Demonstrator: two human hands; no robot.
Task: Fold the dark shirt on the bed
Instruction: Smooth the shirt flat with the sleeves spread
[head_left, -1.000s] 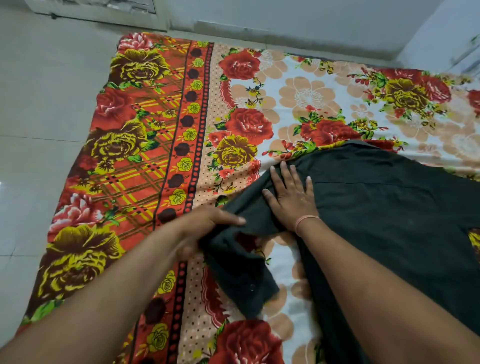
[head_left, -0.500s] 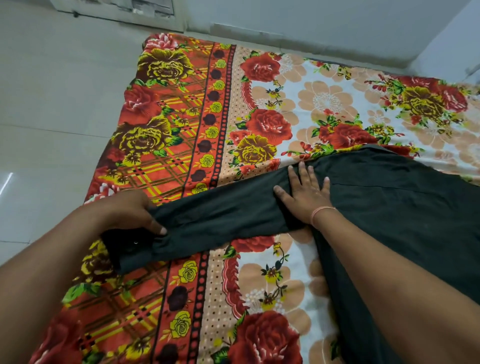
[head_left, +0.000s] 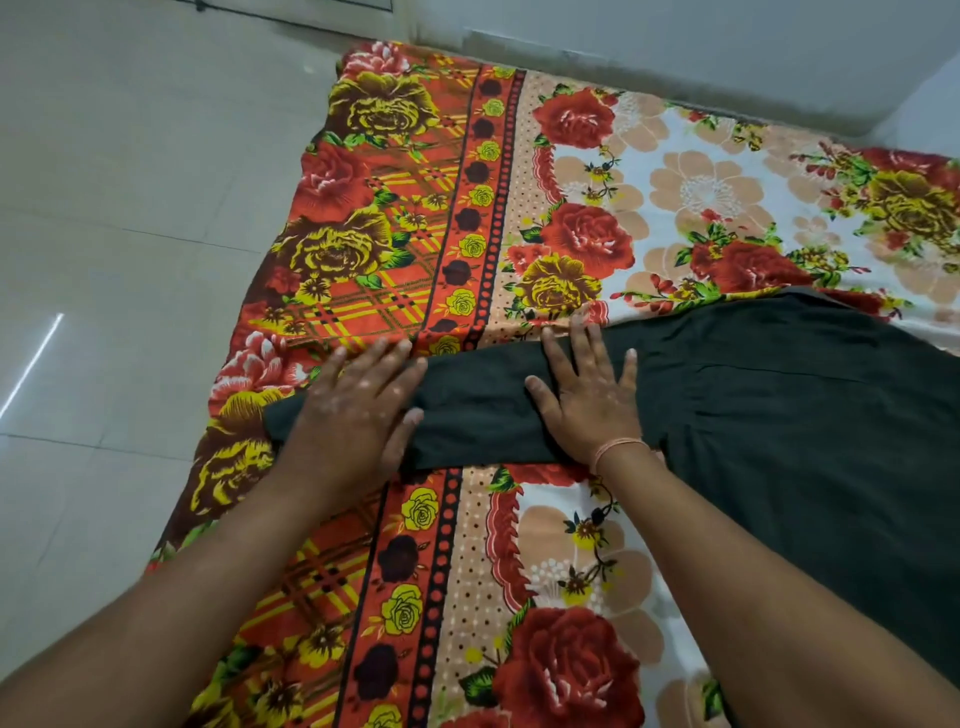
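Note:
The dark shirt (head_left: 789, 415) lies flat on the flowered bed sheet (head_left: 571, 249), its body at the right. One long sleeve (head_left: 478, 410) stretches out to the left across the sheet's orange border. My left hand (head_left: 353, 415) rests palm down on the sleeve near its cuff end, fingers spread. My right hand (head_left: 587, 395) presses flat on the sleeve close to the shoulder, fingers apart, with a thin band on its wrist. Neither hand grips the cloth. The shirt's right part runs out of view.
The bed is low, and its left edge (head_left: 249, 332) meets a pale tiled floor (head_left: 114, 260). A wall (head_left: 675, 41) runs along the far side. Bare sheet lies beyond and in front of the sleeve.
My left hand pulled the bunched sleeve out to the left, let go of the cuff and now lies flat on it. My right hand stayed pressed near the shoulder.

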